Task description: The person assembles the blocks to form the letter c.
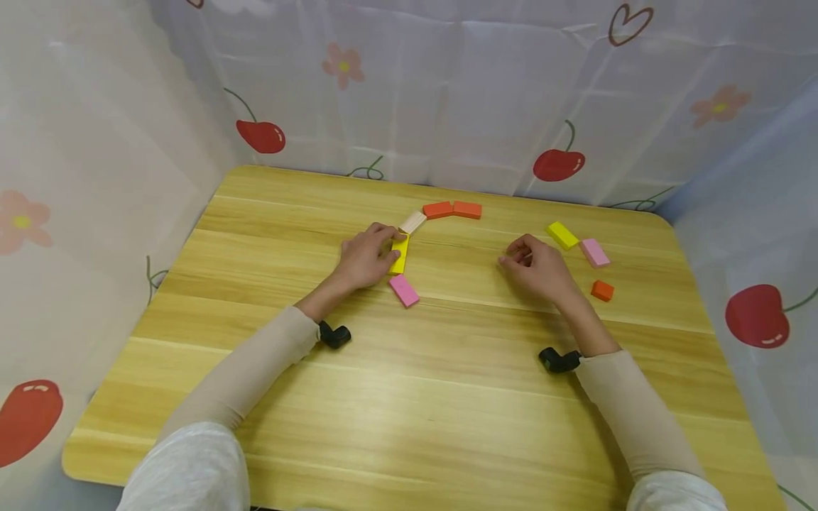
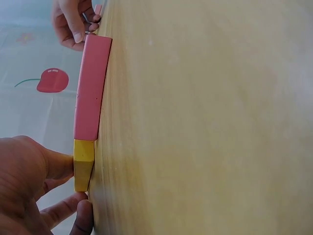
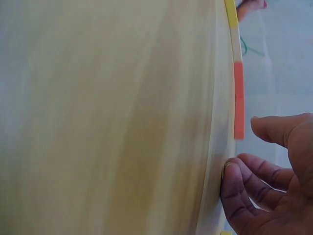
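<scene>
Wooden surface (image 1: 409, 397), light grain, hemmed in by a cherry-and-flower printed curtain (image 1: 447, 99). Left hand (image 1: 366, 257) rests on a yellow block (image 1: 400, 253) lying flat near the middle of the far half; fingers (image 2: 58, 164) curled round it, thumb and fingertips pinching its end, as the left wrist view shows. That yellow block sits in a curved row: a pink block (image 1: 404, 290) touching its near end, a pale natural-wood block (image 1: 412, 222) just past its far end, then two orange blocks (image 1: 452, 209) end to end, bending toward the right. Right hand (image 1: 535, 267) lies on the surface well apart from the row, fingers (image 3: 239, 191) loosely curled and relaxed, gripping nothing; fingertips touch the wood in the right wrist view. Near the right hand, loose pieces: a second yellow block (image 1: 563, 235) just beyond the knuckles, a second pink block (image 1: 595, 252) beside it to the right, and a small orange block (image 1: 602, 290) nearer the wrist. Both forearms in beige sleeves, a black wrist-mounted camera (image 1: 335, 334) on the left, another (image 1: 558, 360) on the right.
</scene>
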{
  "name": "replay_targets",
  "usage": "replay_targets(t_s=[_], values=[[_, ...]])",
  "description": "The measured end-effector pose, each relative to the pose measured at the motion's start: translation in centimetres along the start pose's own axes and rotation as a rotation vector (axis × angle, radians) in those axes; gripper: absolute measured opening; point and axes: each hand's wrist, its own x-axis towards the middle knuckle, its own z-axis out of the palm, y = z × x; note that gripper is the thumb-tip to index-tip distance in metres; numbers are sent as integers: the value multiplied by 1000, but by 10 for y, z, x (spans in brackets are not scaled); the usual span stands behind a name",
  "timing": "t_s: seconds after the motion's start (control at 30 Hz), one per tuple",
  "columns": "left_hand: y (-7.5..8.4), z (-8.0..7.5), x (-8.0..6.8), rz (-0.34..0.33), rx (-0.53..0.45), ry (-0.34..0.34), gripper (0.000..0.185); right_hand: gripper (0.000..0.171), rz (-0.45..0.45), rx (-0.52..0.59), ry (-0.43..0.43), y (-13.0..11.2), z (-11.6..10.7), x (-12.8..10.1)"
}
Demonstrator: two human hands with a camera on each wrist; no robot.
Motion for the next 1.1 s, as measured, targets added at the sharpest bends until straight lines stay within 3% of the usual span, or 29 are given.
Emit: replay_targets(t_s=[0.33, 0.7, 1.1], values=[[-2, 3, 0, 4, -17, 3, 31, 43, 47, -7, 100, 39, -27, 6], [-4, 4, 2, 21, 4, -7, 33, 46, 81, -83, 203, 58, -47, 0], [-7, 4, 3, 20, -6, 10, 33, 45, 216, -96, 173, 67, -66, 13]])
